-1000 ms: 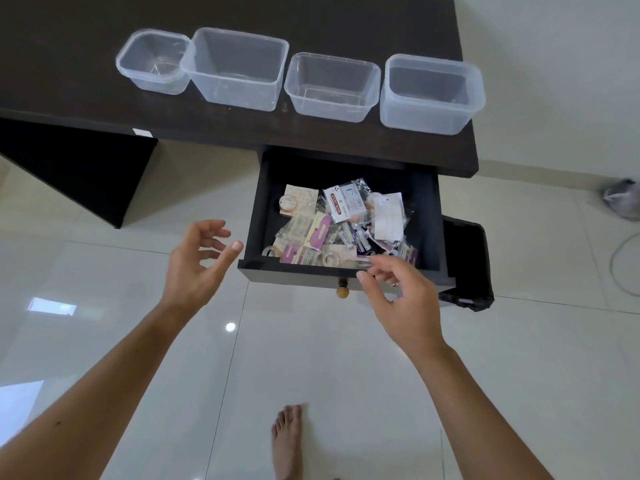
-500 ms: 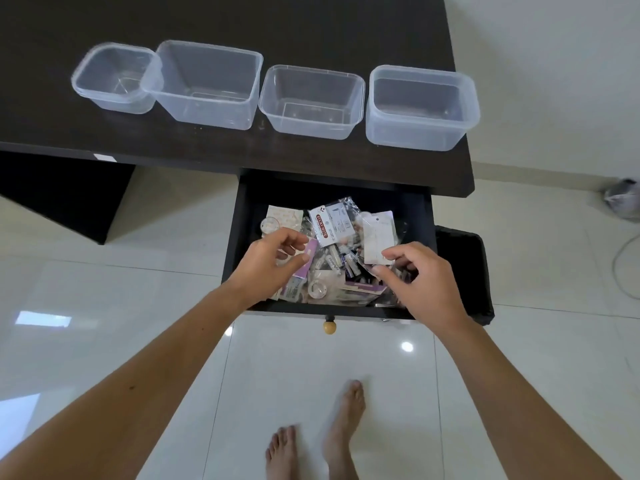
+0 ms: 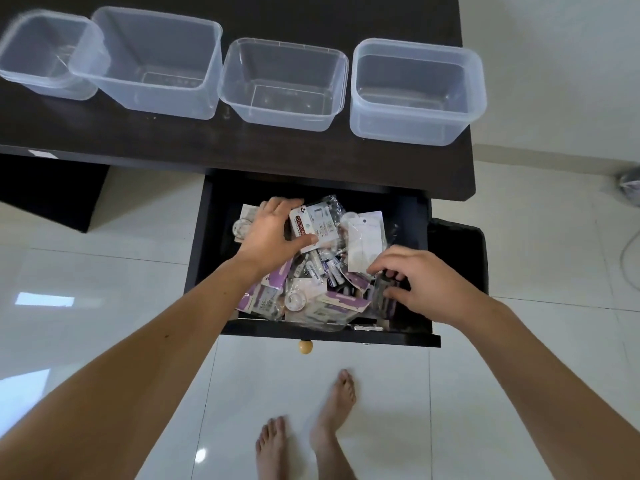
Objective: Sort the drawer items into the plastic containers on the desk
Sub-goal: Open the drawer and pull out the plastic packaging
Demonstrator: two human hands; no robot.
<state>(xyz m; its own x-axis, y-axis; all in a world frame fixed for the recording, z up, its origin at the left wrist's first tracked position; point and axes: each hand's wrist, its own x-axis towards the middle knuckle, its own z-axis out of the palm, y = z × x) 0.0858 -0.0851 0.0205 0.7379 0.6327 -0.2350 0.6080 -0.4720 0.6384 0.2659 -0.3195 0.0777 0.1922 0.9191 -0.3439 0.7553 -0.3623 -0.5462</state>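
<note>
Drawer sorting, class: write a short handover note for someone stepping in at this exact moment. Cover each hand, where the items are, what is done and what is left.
Left hand: in the open drawer, fingers and thumb round the white packet with the red label.
Right hand: at the drawer's right side, fingers curled on a dark packet.
Items: the whole mixed pile of packets lies in the drawer.
Containers: four clear plastic containers stand in a row on the dark desk, nothing in any of them.
Done: drawer open, first items being grasped.
Left: lift items out and sort all of them into the containers.
</note>
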